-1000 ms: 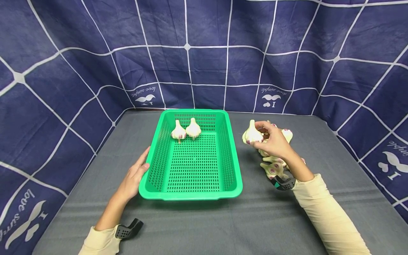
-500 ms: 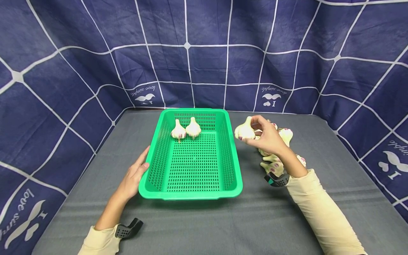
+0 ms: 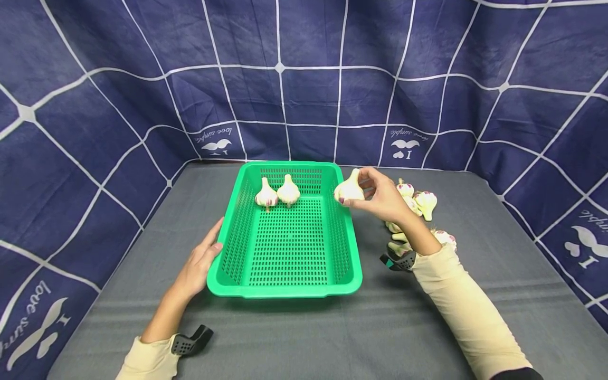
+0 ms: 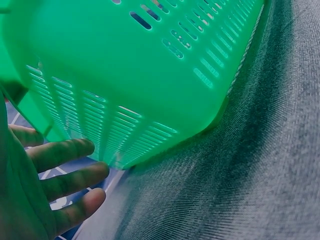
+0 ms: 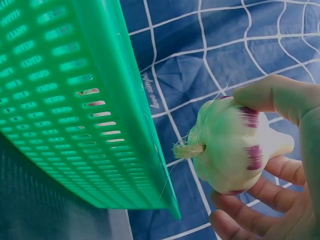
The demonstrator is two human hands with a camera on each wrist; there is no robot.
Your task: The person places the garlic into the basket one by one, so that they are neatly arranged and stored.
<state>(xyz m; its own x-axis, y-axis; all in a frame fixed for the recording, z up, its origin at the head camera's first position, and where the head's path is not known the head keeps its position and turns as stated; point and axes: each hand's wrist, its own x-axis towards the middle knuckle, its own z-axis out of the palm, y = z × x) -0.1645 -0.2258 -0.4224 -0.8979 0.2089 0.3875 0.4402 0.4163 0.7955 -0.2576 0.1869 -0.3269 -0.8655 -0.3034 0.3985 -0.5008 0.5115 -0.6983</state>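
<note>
Between thumb and fingers, my right hand (image 3: 389, 200) holds a white garlic bulb (image 3: 350, 189) with purple streaks. The bulb is over the right rim of a green plastic basket (image 3: 285, 291) in the head view. The right wrist view shows the dry root tuft of this garlic bulb (image 5: 220, 150) pointing toward the basket wall (image 5: 107, 65). Two other garlic bulbs (image 3: 288, 193) stand inside the basket toward its far left, stems up. My left hand (image 3: 197, 266) rests against the basket's left rim; its fingers (image 4: 75, 175) are extended beside the slotted wall (image 4: 115, 80).
More garlic bulbs (image 3: 426, 202) lie in a loose pile right of the basket, partly hidden under my right forearm. Grey cloth (image 3: 304, 338) covers the table. A blue curtain (image 3: 313, 97) with white lines hangs behind and along both sides.
My right hand has carried the garlic bulb leftward from above the pile to the basket's right rim. The left hand and the basket stay where they were.
</note>
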